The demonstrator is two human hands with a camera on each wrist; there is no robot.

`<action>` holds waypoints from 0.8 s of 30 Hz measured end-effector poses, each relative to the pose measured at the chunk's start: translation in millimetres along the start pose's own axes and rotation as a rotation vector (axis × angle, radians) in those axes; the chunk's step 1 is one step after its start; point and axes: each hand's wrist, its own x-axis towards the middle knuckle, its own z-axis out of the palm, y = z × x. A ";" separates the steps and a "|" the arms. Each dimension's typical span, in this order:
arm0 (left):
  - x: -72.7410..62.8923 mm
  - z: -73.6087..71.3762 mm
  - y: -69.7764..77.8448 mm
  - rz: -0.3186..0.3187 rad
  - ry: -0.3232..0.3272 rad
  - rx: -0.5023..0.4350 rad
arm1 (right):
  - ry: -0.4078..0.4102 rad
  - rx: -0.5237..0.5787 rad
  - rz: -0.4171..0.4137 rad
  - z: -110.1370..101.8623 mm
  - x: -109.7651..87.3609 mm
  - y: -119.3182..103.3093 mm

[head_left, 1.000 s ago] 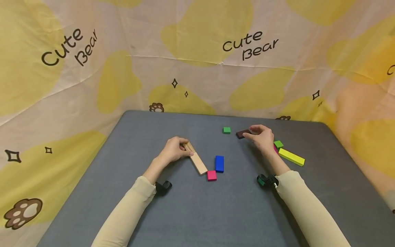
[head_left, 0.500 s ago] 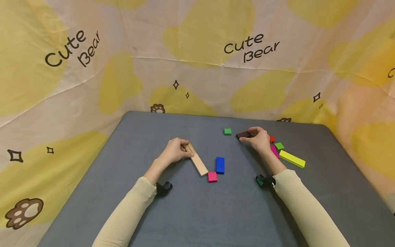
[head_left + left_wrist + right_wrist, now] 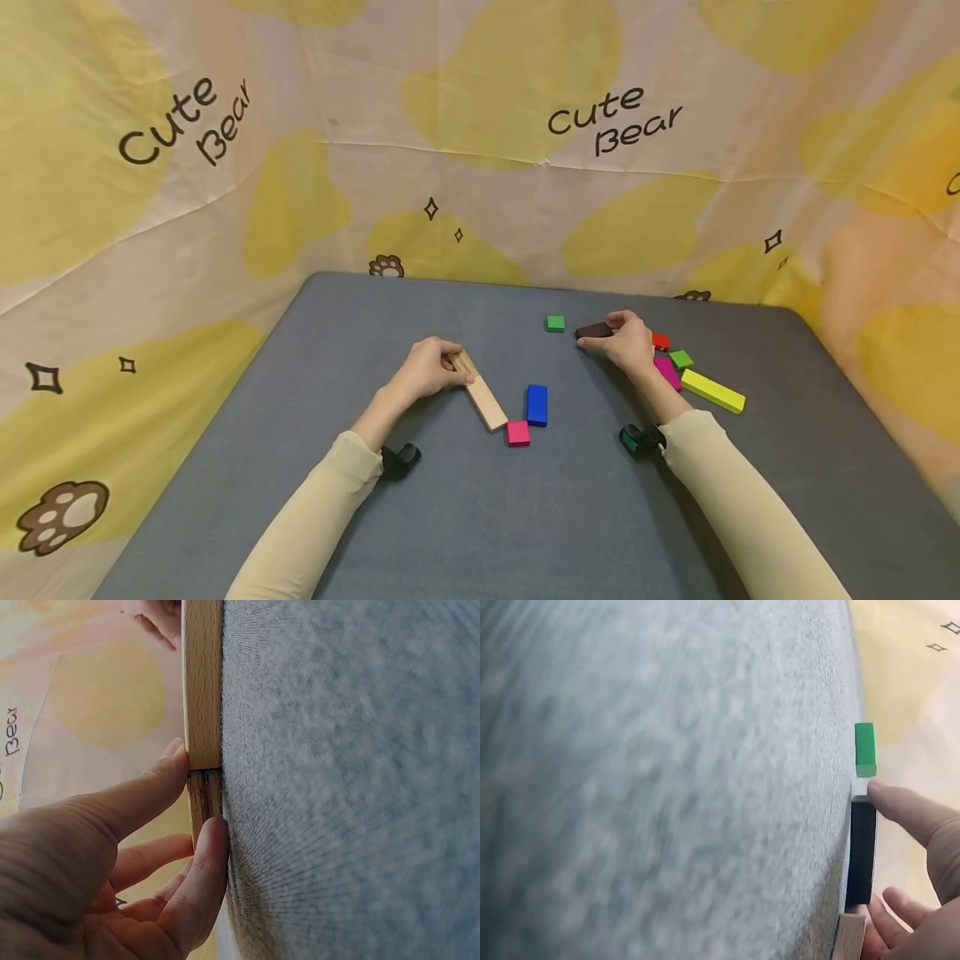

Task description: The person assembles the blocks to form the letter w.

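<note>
In the head view my left hand [image 3: 429,367] pinches a light wooden block [image 3: 486,402] at its far end. The left wrist view shows two wooden pieces end to end, a long one [image 3: 202,682] and a darker-marked one [image 3: 201,796]; the thumb lies at their joint and the fingers hold the marked piece. Further back, my right hand [image 3: 632,343] grips a dark brown block [image 3: 594,331] lying flat. From the right wrist, the dark block [image 3: 862,851] sits lengthwise between thumb and fingers, with a pale wooden piece [image 3: 849,936] by the fingers.
A pink block [image 3: 518,433] meets the wooden block's near end, beside a blue block [image 3: 537,405]. One green block [image 3: 555,323] is left of the dark one. Red [image 3: 660,342], magenta [image 3: 667,372], light green [image 3: 681,360] and yellow [image 3: 713,392] blocks lie right, on the grey table [image 3: 480,525].
My right hand has moved slightly left and closed onto the dark brown block, uncovering the red and magenta blocks behind it. The left hand holds its place; the head view has shifted slightly.
</note>
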 end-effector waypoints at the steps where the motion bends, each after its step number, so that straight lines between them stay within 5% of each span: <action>1: 0.1 0.4 0.0 -0.001 -0.001 0.000 | 0.006 -0.010 0.000 0.3 -0.1 -0.3; 14: -0.8 -0.1 -0.6 0.001 -0.004 0.001 | -0.069 0.039 -0.050 -6.1 2.0 2.5; 24: 0.3 -0.4 -1.4 0.002 -0.008 0.004 | -0.206 0.152 -0.234 -11.7 -13.2 -6.0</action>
